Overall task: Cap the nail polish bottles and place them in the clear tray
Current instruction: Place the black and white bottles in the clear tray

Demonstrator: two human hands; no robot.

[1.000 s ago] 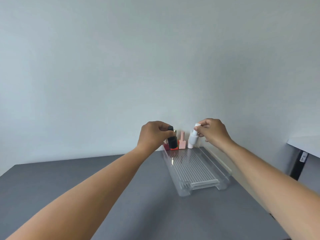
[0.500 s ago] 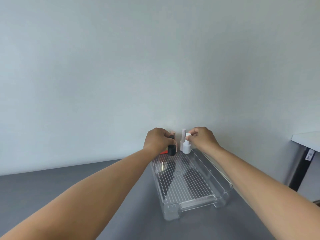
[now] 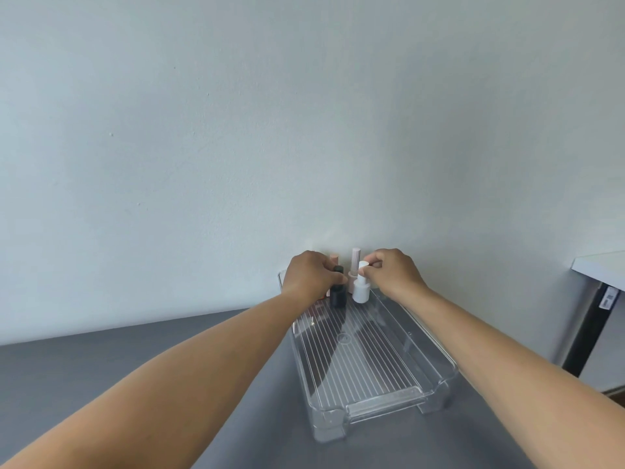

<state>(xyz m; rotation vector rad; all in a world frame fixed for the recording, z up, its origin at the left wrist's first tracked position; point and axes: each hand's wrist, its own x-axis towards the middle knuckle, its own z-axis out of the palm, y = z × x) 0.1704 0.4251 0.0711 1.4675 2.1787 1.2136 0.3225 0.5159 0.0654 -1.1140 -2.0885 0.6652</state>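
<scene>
Nail polish bottles: the black bottle (image 3: pixel 337 295) and the white bottle (image 3: pixel 360 291) stand upright, side by side, at the far end of the clear tray (image 3: pixel 382 406) on the grey bench (image 3: pixel 101 377). My left hand (image 3: pixel 309 277) curls its fingers round the black bottle's cap; my right hand (image 3: pixel 394 272) pinches the white cap. Two pink-capped bottles (image 3: pixel 355 260) stand behind, possibly in the tray too.

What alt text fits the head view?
Left hand grips a black bottle, right hand pinches the cap of a white bottle, at the far end of a clear tray on a grey table. Two pinkish bottles stand behind.
</scene>
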